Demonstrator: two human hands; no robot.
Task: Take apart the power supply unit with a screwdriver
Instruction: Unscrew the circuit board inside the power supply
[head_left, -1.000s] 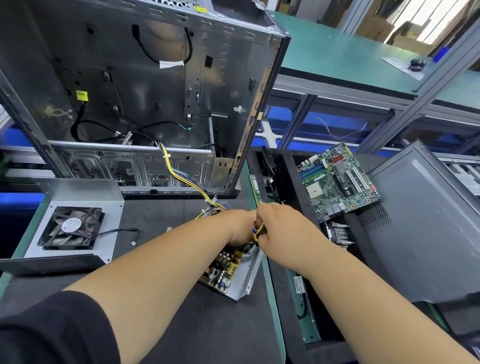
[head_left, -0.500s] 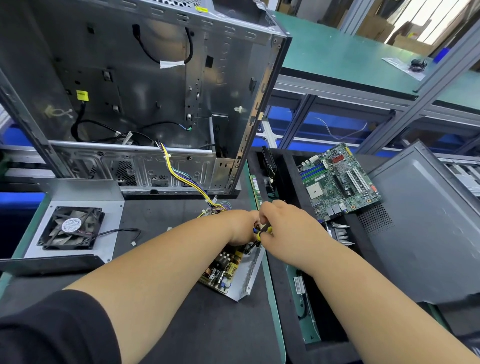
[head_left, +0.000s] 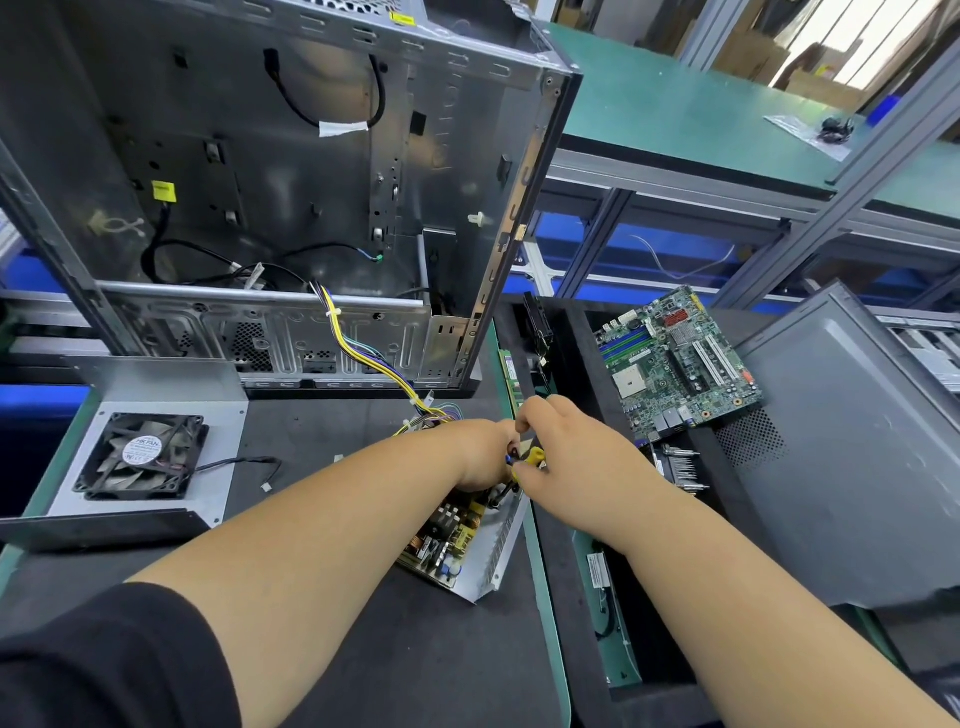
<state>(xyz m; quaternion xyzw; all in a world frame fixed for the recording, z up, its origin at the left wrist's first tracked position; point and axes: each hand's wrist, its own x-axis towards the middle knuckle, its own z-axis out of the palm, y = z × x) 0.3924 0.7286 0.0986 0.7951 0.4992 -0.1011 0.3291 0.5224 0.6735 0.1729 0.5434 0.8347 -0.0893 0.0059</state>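
The power supply unit (head_left: 450, 538) lies open on the black mat, its circuit board bare in a metal tray (head_left: 496, 556). A yellow and purple wire bundle (head_left: 363, 353) runs from it into the computer case. My right hand (head_left: 576, 457) grips the yellow-and-blue screwdriver (head_left: 531, 457), whose dark shaft points down at the unit's far right corner. My left hand (head_left: 475, 452) lies over the unit's far end, fingers curled against the screwdriver's blue collar. The screwdriver tip and the screw are hidden.
An empty computer case (head_left: 311, 182) stands upright behind the unit. A black fan (head_left: 140, 457) sits on a metal cover (head_left: 221, 431) at the left. On the right are a motherboard (head_left: 675, 358) in a black foam tray and a grey side panel (head_left: 857, 441).
My right hand has shifted slightly on the screwdriver handle, and more of the yellow handle shows between the hands. The unit and my left arm stay in place.
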